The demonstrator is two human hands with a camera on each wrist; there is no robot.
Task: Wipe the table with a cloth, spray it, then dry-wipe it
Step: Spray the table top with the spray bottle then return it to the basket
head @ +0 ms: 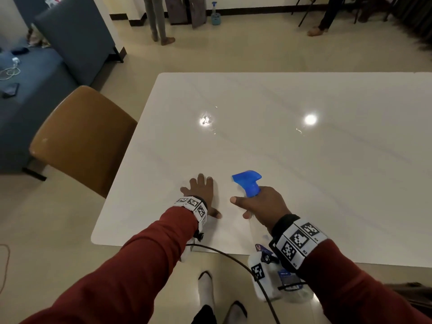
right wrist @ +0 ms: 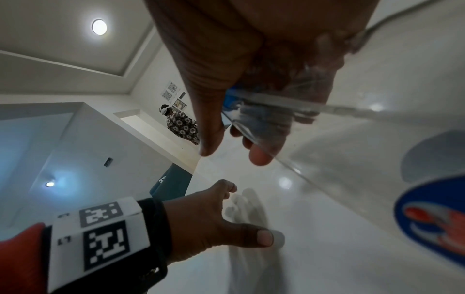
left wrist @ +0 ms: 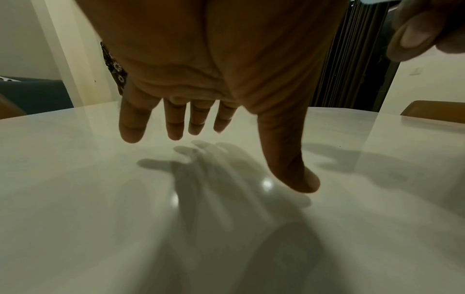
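The white glossy table (head: 304,160) fills the middle of the head view, with a small wet patch (head: 207,120) toward its centre. My left hand (head: 203,195) is spread palm-down near the table's front edge and holds nothing. In the left wrist view its fingers (left wrist: 173,119) hover just over the surface while the thumb tip (left wrist: 302,183) touches or nearly touches it. Just to the right, my right hand (head: 261,206) grips the neck of a clear spray bottle (right wrist: 352,149), whose blue trigger head (head: 249,181) points out over the table. No cloth shows in any view.
A brown chair (head: 81,136) stands at the table's left side, with a blue sofa (head: 35,90) behind it. Two people's legs (head: 159,19) and a second spray bottle (head: 215,15) are on the floor near the far wall. A black cable (head: 233,258) hangs from my left wrist.
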